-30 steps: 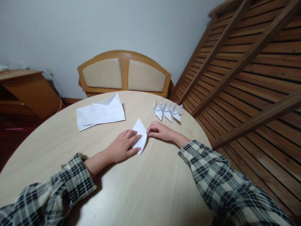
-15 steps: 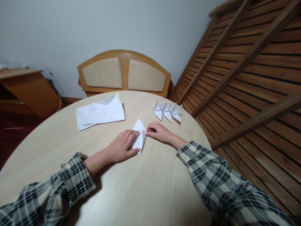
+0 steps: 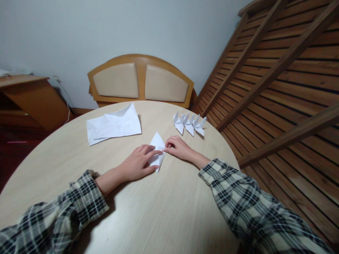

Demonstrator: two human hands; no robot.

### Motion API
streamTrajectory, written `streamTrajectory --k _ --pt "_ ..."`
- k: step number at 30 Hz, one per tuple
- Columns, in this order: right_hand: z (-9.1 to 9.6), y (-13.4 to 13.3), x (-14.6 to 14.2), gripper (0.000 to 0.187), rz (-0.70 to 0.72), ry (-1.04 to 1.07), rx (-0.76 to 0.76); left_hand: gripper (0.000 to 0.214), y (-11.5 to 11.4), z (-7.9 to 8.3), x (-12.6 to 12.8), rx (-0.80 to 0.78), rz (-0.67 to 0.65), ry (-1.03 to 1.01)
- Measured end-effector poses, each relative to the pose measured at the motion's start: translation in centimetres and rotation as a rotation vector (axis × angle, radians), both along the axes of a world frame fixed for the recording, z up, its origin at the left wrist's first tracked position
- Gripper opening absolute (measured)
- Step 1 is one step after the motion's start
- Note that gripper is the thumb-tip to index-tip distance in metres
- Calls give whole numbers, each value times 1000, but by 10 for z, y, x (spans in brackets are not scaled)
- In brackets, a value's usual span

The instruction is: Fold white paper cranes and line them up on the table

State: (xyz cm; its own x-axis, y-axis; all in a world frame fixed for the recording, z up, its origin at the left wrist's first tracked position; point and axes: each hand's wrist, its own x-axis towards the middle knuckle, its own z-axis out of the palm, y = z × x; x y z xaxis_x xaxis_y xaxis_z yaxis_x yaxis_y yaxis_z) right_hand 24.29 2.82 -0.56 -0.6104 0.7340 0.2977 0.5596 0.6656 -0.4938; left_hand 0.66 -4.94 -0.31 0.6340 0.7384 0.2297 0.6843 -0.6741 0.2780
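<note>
While left hand (image 3: 137,163) pins folded paper (image 3: 156,141) flat, right hand (image 3: 178,148) (fingers pinched on its edge) nearer.

Home room: round wooden table (image 3: 164,211), padded chair (image 3: 140,83), slatted bed frame (image 3: 278,81).

left hand (image 3: 137,164) flat, right hand (image 3: 178,148) curled

Black-and-cream plaid flannel sleeves (image 3: 79,204)
</note>
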Motion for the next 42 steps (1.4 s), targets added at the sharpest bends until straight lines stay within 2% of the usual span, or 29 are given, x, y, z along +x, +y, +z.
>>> streamTrajectory --k 6,42 --pt "-3 1 0 19 -20 5 -7 41 0 1 1 -5 3 30" --pt "-2 0 -2 8 -27 -14 20 54 1 1 2 0 32 31"
